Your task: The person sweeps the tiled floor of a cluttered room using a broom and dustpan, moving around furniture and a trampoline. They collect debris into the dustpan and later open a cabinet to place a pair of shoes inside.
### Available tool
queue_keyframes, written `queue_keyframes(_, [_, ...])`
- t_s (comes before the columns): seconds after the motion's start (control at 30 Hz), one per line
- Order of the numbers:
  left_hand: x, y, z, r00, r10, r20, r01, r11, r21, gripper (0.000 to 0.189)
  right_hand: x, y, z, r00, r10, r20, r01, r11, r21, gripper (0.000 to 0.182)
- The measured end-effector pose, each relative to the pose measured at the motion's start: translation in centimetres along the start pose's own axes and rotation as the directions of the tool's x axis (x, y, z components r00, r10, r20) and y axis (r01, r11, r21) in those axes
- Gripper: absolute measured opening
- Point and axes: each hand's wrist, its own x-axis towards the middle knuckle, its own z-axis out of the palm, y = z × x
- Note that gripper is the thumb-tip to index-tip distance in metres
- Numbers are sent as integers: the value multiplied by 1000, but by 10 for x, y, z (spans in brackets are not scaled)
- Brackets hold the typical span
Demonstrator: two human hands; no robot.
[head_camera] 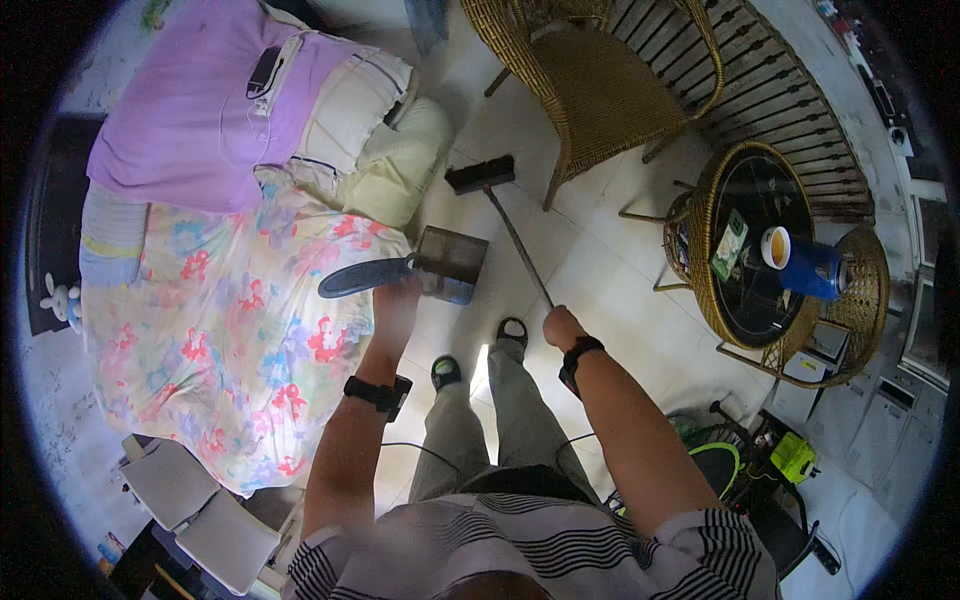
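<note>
In my right hand (564, 328) is the long grey handle of a push broom (519, 244), gripped near its upper end. The broom's dark bristle head (480, 174) rests on the tiled floor ahead of me. My left hand (397, 296), beside the bed, is closed around a blue-grey handle (361, 276). Just beyond it is a brown and bluish box-shaped pan (451, 255), which looks like a dustpan on that handle; my fingers partly hide where they join. Both my feet, in dark slippers (512, 330), stand on the floor between the pan and the broom.
A bed with a floral sheet (225, 300) lies at left, a power strip (277, 71) on its purple cover. At right stand a wicker chair (611, 97) and round glass-topped table (757, 300) holding a cup (776, 247). Grey folding seats (225, 540) are at lower left.
</note>
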Motion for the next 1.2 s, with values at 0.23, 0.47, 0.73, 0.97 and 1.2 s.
queue_keyframes(0.23, [-49, -12, -36, 990, 139, 6, -139, 990, 22, 14, -96, -10, -30, 840, 382, 385, -497, 257, 829, 22])
queue_keyframes(0.47, [-90, -55, -63, 980, 188, 72, -200, 940, 276, 11, 11, 0, -66, 986, -78, -147, 64, 993, -97, 11])
queue_keyframes(0.73, [-95, -84, -69, 982, 180, 62, -184, 981, 60, 14, 15, -130, 28, 998, 4, 65, 7, 986, -169, 23])
queue_keyframes(0.97, [-83, -92, -77, 991, 80, 105, -76, 996, -36, 14, -162, -207, 85, 965, -120, 232, 36, 940, 338, 13])
queue_keyframes(1.2, [-92, -110, -91, 979, 98, 180, -94, 995, -27, 12, -217, -178, 40, 899, 389, 201, -382, 474, 793, 32])
